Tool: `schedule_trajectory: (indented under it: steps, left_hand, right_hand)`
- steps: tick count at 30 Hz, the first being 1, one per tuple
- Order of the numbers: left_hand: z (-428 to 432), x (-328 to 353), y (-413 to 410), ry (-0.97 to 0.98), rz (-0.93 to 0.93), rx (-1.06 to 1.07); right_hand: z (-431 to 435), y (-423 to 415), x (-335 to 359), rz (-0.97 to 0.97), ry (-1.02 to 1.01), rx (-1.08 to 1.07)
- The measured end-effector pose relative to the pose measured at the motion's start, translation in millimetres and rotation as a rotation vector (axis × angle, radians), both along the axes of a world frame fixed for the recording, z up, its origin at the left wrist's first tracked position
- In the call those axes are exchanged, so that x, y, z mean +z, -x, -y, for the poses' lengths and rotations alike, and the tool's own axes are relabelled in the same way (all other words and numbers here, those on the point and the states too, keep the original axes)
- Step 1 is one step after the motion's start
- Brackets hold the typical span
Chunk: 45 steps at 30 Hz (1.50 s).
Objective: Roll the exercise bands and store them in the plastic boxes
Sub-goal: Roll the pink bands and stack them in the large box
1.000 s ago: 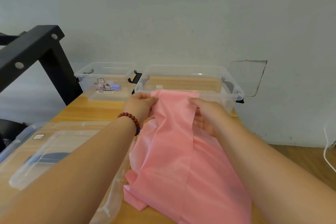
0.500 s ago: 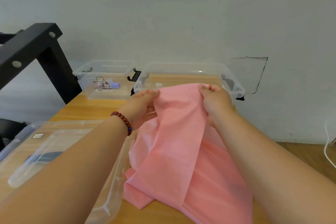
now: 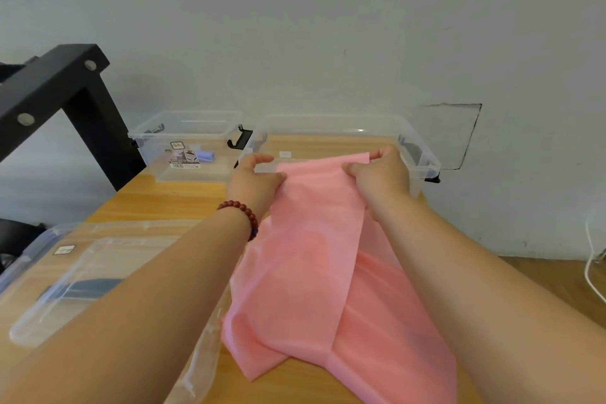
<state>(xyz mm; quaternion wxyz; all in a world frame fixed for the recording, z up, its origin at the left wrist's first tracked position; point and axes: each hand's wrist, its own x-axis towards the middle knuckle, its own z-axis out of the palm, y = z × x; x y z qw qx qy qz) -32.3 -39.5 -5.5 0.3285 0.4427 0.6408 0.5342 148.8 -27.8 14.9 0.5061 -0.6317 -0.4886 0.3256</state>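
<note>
A wide pink exercise band is held up by its top edge over the wooden table, its lower part piled in loose folds in front of me. My left hand pinches the top left corner and my right hand pinches the top right corner, the edge spread between them. Just behind the hands stands a large clear plastic box that looks empty. A smaller clear box to its left holds a small purple roll and carries a label.
Two clear lids lie on the wooden table under my left forearm. A black metal frame rises at the left. A grey wall stands close behind the boxes. A white cable hangs at the right edge.
Both hands have moved apart along the band's top edge, spreading it wider and flatter. The right hand has shifted to the right corner, close to the big box's rim.
</note>
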Motion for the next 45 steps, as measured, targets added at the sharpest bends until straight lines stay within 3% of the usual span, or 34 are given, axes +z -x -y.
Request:
schedule_trajectory:
  steps: [3,7,9,12,14,20,24,28,32,35,38,41,45]
  left_hand:
    - [1,-7,-5,-0.024,-0.030,0.080]
    - [7,-17,-3,-0.033,0.111,0.077]
    - [13,-22,1,0.031,0.186,0.018]
    - [23,-26,8,0.240,0.208,-0.160]
    - [30,-23,14,0.302,0.188,-0.282]
    - [23,5,21,0.059,0.416,-0.411]
    - [18,27,10,-0.066,0.486,-0.449]
    - [16,32,7,-0.087,0.526,-0.421]
    - [15,28,11,-0.039,0.543,-0.366]
    - [19,21,11,0.004,0.536,-0.287]
    - [25,4,6,0.054,0.425,-0.246]
    - [28,-16,2,0.159,0.358,-0.232]
    - [29,-25,6,0.321,0.324,-0.328]
  right_hand:
    - [6,0,-6,0.062,-0.024,-0.065]
    - [19,-1,-20,-0.101,-0.038,-0.122]
    - [23,0,-30,-0.223,0.031,-0.110]
    - [29,4,-39,-0.466,0.236,0.071]
    - [31,4,-42,-0.435,0.226,0.158]
    - [20,4,-18,-0.434,-0.022,0.139]
    - [20,6,11,-0.681,0.146,0.241]
    - [33,1,3,-0.518,0.336,0.444]
    - [25,-2,4,-0.632,0.131,0.291]
    - [15,-4,13,-0.659,0.106,0.256]
    - [15,-6,8,-0.487,0.176,0.314]
    - [13,-7,-5,-0.333,0.126,0.240]
    - [14,-5,-23,-0.355,0.027,0.052]
